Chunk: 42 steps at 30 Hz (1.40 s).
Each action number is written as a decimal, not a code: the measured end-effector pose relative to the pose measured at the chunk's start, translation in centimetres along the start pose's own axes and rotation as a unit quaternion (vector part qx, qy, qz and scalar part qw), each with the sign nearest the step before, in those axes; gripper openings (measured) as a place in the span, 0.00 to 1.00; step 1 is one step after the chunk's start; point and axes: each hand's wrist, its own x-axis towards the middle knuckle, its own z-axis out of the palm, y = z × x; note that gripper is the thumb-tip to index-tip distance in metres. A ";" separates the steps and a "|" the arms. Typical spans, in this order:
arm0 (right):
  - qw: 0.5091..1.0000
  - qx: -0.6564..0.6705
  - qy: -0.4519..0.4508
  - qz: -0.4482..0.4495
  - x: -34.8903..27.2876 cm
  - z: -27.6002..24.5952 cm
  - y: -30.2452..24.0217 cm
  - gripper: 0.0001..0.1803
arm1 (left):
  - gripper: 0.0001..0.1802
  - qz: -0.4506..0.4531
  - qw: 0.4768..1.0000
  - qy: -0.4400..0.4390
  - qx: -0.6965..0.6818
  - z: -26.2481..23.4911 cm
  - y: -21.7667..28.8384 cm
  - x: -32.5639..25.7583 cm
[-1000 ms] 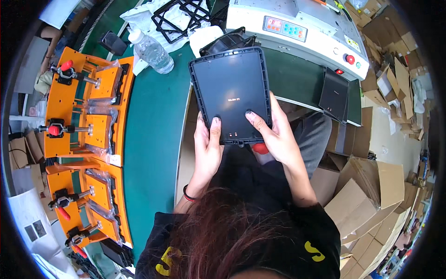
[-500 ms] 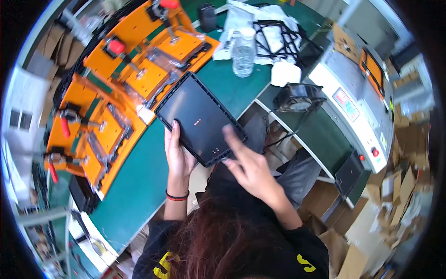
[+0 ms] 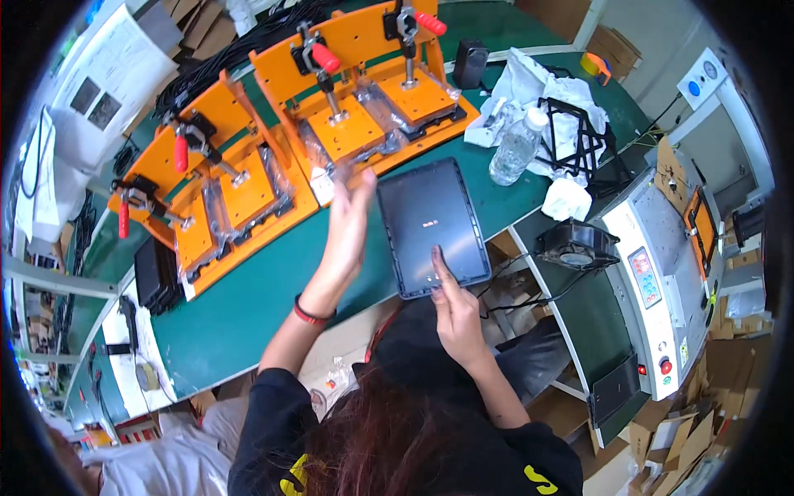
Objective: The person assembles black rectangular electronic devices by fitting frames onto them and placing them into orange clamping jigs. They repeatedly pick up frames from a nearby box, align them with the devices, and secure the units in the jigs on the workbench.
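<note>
A black rectangular cover [image 3: 423,194], like a tablet's back shell with a raised rim, rests at the green bench's near edge. My right hand [image 3: 455,310] grips its near edge, the index finger stretched over its face. Left of the cover, and apart from it, my left hand [image 3: 351,211] is raised with its fingers stretched out and holding nothing; the fingertips are smeared by motion. Just beyond that hand stands an orange clamp fixture [image 3: 351,136] with red-handled toggle clamps and clear film strips on its plates. A second orange fixture [image 3: 256,194] is farther left.
A clear bottle [image 3: 513,153] stands beside black frames [image 3: 575,140] on white wrapping. To the right are a black fan [image 3: 579,245] and a white machine [image 3: 653,273] with buttons. Black parts [image 3: 155,273] are stacked at left. Another person's grey sleeve [image 3: 165,459] shows at lower left.
My left hand has let go of the cover and moved left and up toward the fixtures. The cover has turned more upright and sits lower, with my right hand at its near edge. The view has shifted.
</note>
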 end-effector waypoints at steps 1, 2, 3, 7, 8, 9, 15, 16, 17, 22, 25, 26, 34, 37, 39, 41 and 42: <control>1.000 0.004 0.009 0.016 0.1 -0.3 0.5 0.27 | 0.32 0.190 0.979 0.001 0.070 1.8 0.8 2.5; 0.999 0.009 0.018 0.033 0.0 -0.3 1.3 0.26 | 0.33 0.372 0.917 0.032 0.139 3.7 1.6 5.0; 0.998 0.013 0.030 0.053 -0.1 -0.2 1.8 0.26 | 0.32 0.517 0.826 0.030 0.222 5.6 2.0 8.5; 0.993 0.026 0.036 0.106 0.2 1.0 3.0 0.26 | 0.31 0.691 0.524 -0.004 0.498 11.5 0.2 22.6; 0.995 0.004 0.073 0.070 0.0 1.1 3.4 0.26 | 0.31 0.728 0.425 0.060 0.534 13.1 1.1 25.3; 0.993 -0.005 0.081 0.083 -0.4 0.9 3.7 0.26 | 0.32 0.754 0.320 0.127 0.560 14.7 2.0 27.0; 0.989 0.011 0.093 0.118 0.7 -0.1 3.7 0.24 | 0.30 0.453 0.507 0.239 0.693 20.0 12.7 29.0; 0.990 0.016 0.085 0.114 2.1 -0.5 3.8 0.23 | 0.30 0.339 0.619 0.146 0.693 19.1 13.7 32.4; 0.991 0.026 0.073 0.108 3.7 -0.5 3.9 0.22 | 0.31 0.213 0.707 0.053 0.673 17.9 14.3 35.4; 0.986 0.070 0.070 0.130 9.7 -1.0 5.4 0.20 | 0.24 0.492 0.723 0.141 0.464 17.6 14.9 33.6; 0.984 0.061 0.097 0.138 8.5 -1.6 5.8 0.20 | 0.07 0.642 0.688 0.006 0.337 17.0 12.1 21.5; 0.982 0.054 0.104 0.150 7.3 -1.9 5.3 0.20 | 0.07 0.531 0.739 -0.078 0.407 15.6 10.1 16.9; 0.978 0.042 0.079 0.187 -0.3 -1.4 0.6 0.20 | 0.14 0.517 0.564 -0.125 0.631 5.0 -9.5 17.8; 0.982 0.023 0.105 0.156 -2.9 -1.2 -0.2 0.20 | 0.17 0.441 0.577 -0.167 0.668 6.3 -9.5 19.0; 0.980 0.032 0.110 0.162 -4.1 -1.3 -1.6 0.20 | 0.16 0.439 0.568 -0.169 0.675 6.8 -9.5 18.9; 0.979 0.045 0.125 0.152 -4.9 -1.4 -2.5 0.20 | 0.16 0.558 0.517 -0.123 0.637 7.0 -9.7 18.4; 0.980 0.052 0.113 0.153 -5.2 -1.8 -3.0 0.20 | 0.12 0.573 0.535 -0.115 0.610 6.8 -9.7 17.8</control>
